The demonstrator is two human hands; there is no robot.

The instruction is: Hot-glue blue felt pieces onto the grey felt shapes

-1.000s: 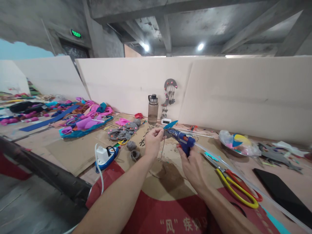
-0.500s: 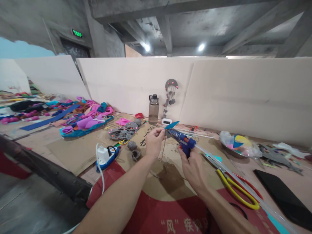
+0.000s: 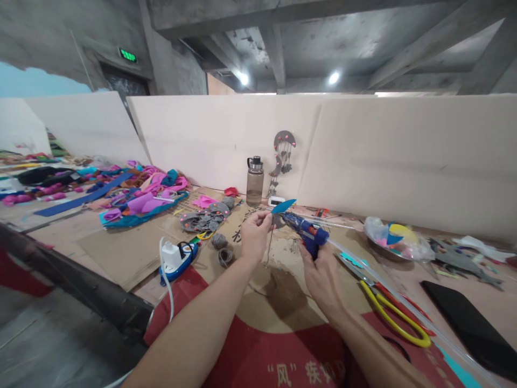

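Note:
Near the middle of the view, my left hand [image 3: 255, 233] pinches the end of a blue leaf-shaped piece [image 3: 284, 206]. A thin grey strand hangs below those fingers. My right hand [image 3: 321, 269] is wrapped round the handle of a blue glue gun [image 3: 307, 230], whose nozzle points left, just beside the blue piece. A clear glue stick trails from the gun's back toward the lower right. Behind the nozzle, a grey round piece is partly hidden.
A bottle [image 3: 254, 182] stands at the white board. Grey yarn balls [image 3: 218, 241] and a power strip [image 3: 180, 262] lie left; scissors [image 3: 393, 318], a black phone [image 3: 468, 327] and a bowl [image 3: 388, 250] lie right. Colourful felt [image 3: 145, 202] is piled at the back left.
My right hand and the glue gun have shifted slightly right, so the nozzle is farther from my left fingers. The blue piece has tilted a little.

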